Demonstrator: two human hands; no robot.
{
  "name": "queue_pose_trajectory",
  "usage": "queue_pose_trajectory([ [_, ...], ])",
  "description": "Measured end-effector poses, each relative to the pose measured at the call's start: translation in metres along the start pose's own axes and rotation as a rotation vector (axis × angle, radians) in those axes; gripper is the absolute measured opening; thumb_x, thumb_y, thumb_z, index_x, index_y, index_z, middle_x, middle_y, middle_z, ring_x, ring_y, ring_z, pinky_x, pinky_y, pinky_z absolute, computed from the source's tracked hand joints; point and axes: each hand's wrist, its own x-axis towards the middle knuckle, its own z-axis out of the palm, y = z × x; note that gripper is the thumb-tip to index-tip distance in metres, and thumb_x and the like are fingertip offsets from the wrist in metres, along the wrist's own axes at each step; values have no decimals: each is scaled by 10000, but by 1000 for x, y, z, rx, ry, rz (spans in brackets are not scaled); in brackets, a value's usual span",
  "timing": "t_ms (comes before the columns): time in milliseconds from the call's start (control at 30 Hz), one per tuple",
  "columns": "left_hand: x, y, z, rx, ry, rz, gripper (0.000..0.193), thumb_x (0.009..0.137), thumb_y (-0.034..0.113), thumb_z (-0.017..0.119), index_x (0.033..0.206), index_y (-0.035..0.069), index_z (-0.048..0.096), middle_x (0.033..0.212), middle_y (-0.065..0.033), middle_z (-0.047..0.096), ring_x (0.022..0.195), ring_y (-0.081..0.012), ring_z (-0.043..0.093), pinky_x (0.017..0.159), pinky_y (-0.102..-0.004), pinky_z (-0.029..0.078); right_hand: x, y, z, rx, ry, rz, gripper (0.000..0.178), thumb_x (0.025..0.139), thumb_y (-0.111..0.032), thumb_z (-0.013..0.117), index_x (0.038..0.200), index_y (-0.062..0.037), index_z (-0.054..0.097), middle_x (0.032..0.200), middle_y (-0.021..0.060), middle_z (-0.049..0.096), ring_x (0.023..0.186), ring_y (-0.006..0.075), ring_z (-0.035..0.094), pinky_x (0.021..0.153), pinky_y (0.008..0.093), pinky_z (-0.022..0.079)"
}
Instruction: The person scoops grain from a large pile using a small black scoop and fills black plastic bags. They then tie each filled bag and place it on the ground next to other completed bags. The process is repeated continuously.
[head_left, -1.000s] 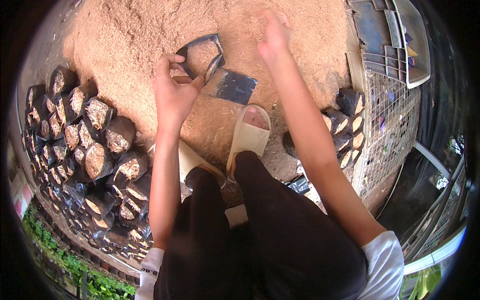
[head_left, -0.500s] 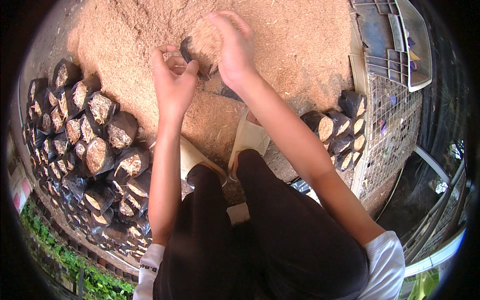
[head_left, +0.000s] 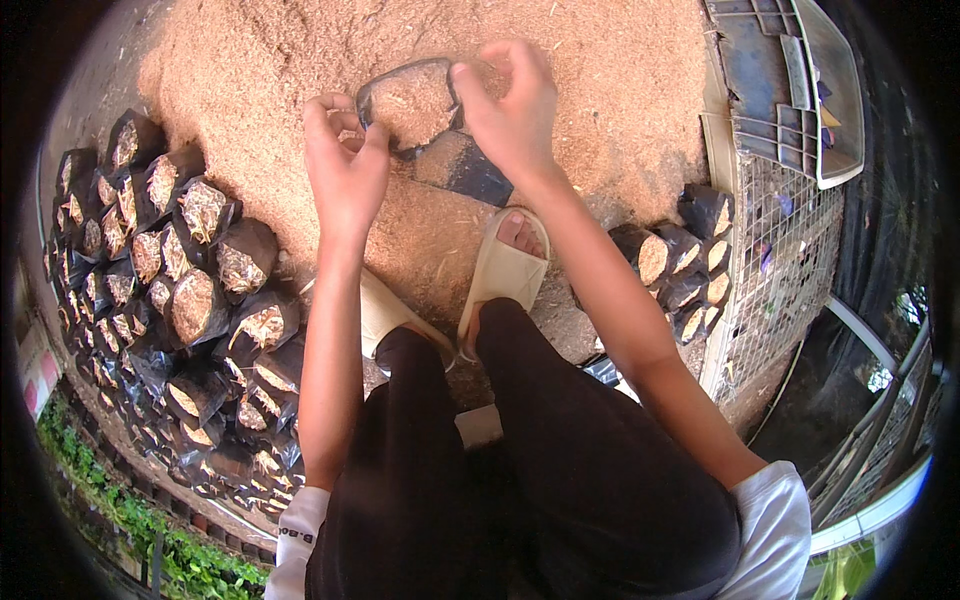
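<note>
A black plastic bag (head_left: pixel 463 170) leans on the heap, its mouth spread wide and tan shavings inside up to near the rim. My left hand (head_left: pixel 345 150) pinches the left edge of that mouth between thumb and curled fingers. At the opposite edge is my right hand (head_left: pixel 515 110), a little blurred; its thumb lies at the rim while the fingers stand apart from the thumb, with no shavings seen in it. Around and behind the bag spreads a big heap of sawdust-like shavings (head_left: pixel 610 110).
Many filled black bags (head_left: pixel 197 305) stand packed at the left. A smaller group of filled bags (head_left: pixel 655 258) is at the right, beside a wire mesh panel (head_left: pixel 780 270) and a plastic crate (head_left: pixel 845 130). My sandalled feet (head_left: pixel 505 260) are just below the bag.
My right hand has moved right and no longer holds a scoop of shavings over the bag. The bag's mouth now shows wide and filled. My left hand keeps its place.
</note>
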Motion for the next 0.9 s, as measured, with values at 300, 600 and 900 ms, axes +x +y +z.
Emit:
queue_pose_trajectory([
  [300,-5,6,1,-248,-43,-94,404,883,-67,669,1216,28,460,941,-84,591,765,-133,637,550,-244,503,-3,-7,-3,15,-295,203,182,844,-175,675,778,-7,652,763,195,680,719,333,677,672,457,513],
  [600,3,-3,0,144,-63,74,423,844,-140,635,1193,6,447,955,-76,564,841,-191,646,763,-370,640,-6,3,2,259,-268,368,186,869,30,571,1028,-40,639,973,93,710,656,137,649,543,292,479],
  [900,17,6,15,-691,61,-300,426,866,-156,609,1194,18,400,946,-87,573,833,-205,632,843,-383,616,-85,-63,-40,968,-959,1196,110,919,-48,639,1020,-4,649,811,73,652,641,115,607,530,293,451],
])
